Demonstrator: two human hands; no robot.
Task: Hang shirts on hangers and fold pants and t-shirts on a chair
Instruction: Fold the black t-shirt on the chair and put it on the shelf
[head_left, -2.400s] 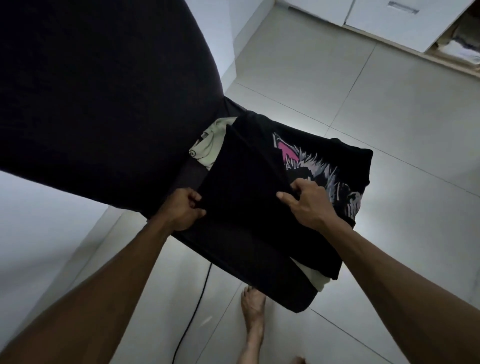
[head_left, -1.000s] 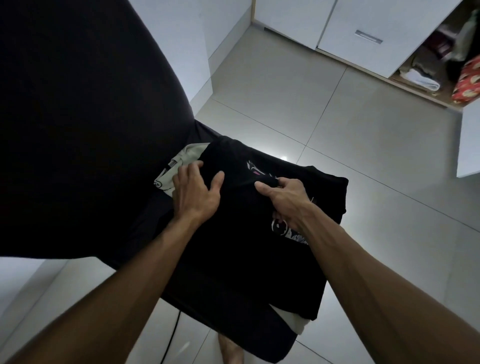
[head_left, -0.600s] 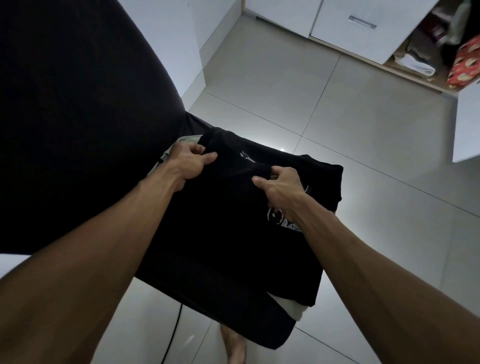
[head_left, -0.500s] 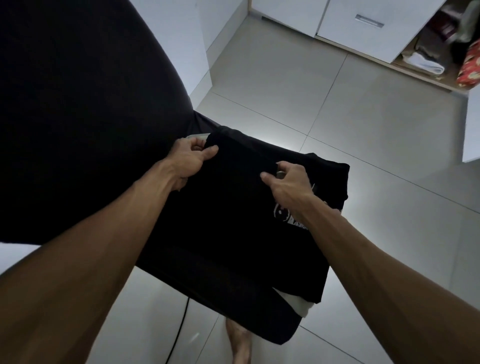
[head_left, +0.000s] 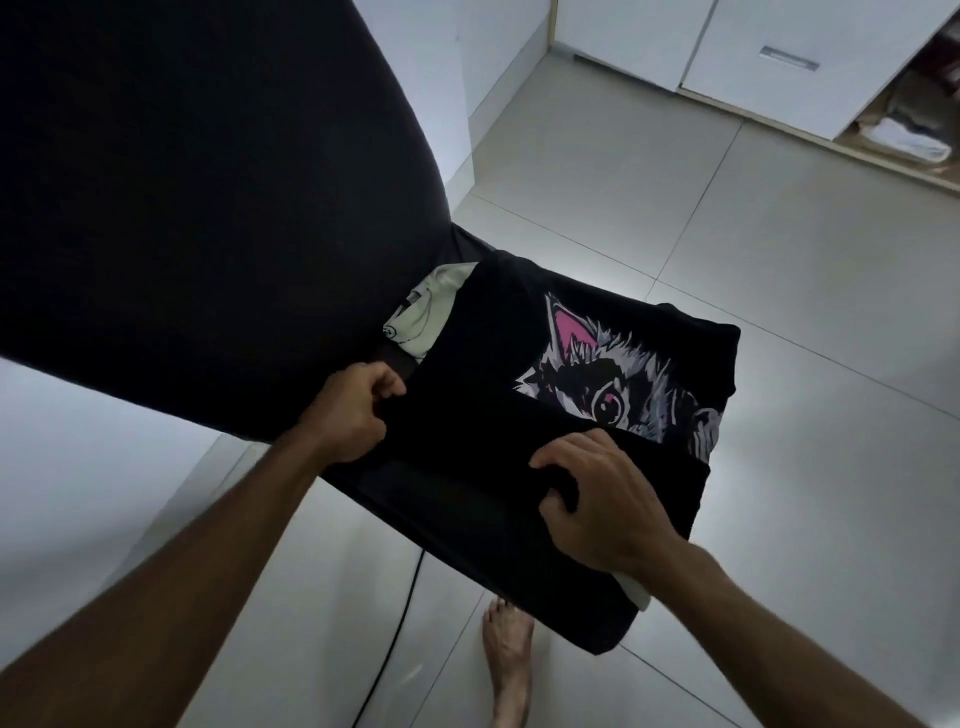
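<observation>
Fingers (head_left: 382, 387) of the left hand (head_left: 348, 415) are curled and pinch the left edge of the black t-shirt (head_left: 467, 395); fingers (head_left: 558, 460) of the right hand (head_left: 608, 504) are bent over the near fold of the same garment, thumb tucked under its edge, gripping it.

Chair (head_left: 182, 208): the dark backrest fills the frame from 9 to 12 o'clock. The seat extends from the centre toward 5 o'clock and carries the clothing.

Floor (head_left: 675, 182): pale tiles, occupying 12 to 5 o'clock and the lower edge.

Cabinet (head_left: 753, 67): white fronts at 1 o'clock, with an open compartment at 2 o'clock holding folded items that are too small to identify.

Black t-shirt: lies on the seat at centre, partly folded. A printed animal face (head_left: 613, 384) with a pink ear shows at its 2 o'clock side, beyond the fold.

Pale garment (head_left: 421, 317): lies beneath the black t-shirt, protruding at 11 o'clock; a pale edge also shows at 5 o'clock.

Bare foot (head_left: 506, 660): on the floor at 6 o'clock.

Dark cable (head_left: 400, 618): runs along the floor just beside the foot, at its 9 o'clock.
</observation>
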